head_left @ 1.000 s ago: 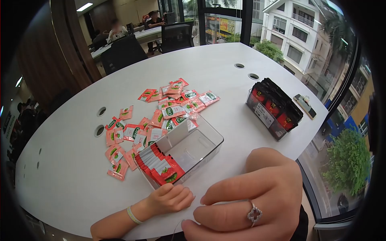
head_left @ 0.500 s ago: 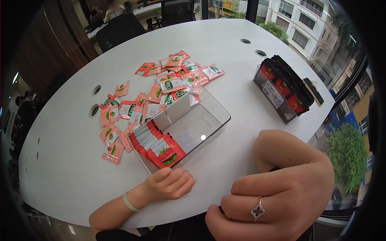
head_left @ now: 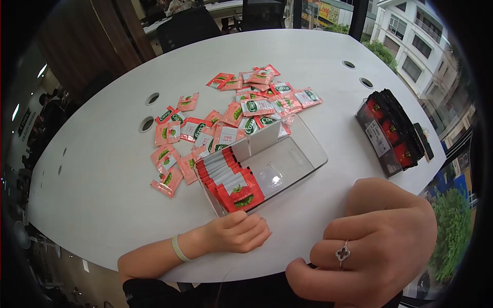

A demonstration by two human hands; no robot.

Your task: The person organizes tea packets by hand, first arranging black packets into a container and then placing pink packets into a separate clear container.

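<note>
My left hand (head_left: 239, 233), with a pale wristband, rests on the table with its fingers curled in. Its knuckles are at the front corner of a clear plastic box (head_left: 294, 184). Inside the box's left part, red strawberry tea sachets (head_left: 240, 191) stand in a leaning row; a white divider (head_left: 265, 137) stands behind its right part. Close to the camera is my right hand (head_left: 377, 251), a ring on one finger, fingers folded and nothing visible in them. Behind the box lies a loose heap of pink and red Cozy sachets (head_left: 226, 134).
A second clear box (head_left: 379, 136) with black and red packets stands at the right of the white table (head_left: 102, 205), a dark phone-like object (head_left: 424, 139) beside it. Round cable holes (head_left: 147, 123) pierce the tabletop. Chairs (head_left: 189, 28) stand beyond the far edge, and windows at right.
The view has turned a little, so the table and everything on it appear shifted to the right. Both hands stay curled, in nearly the same places relative to the box.
</note>
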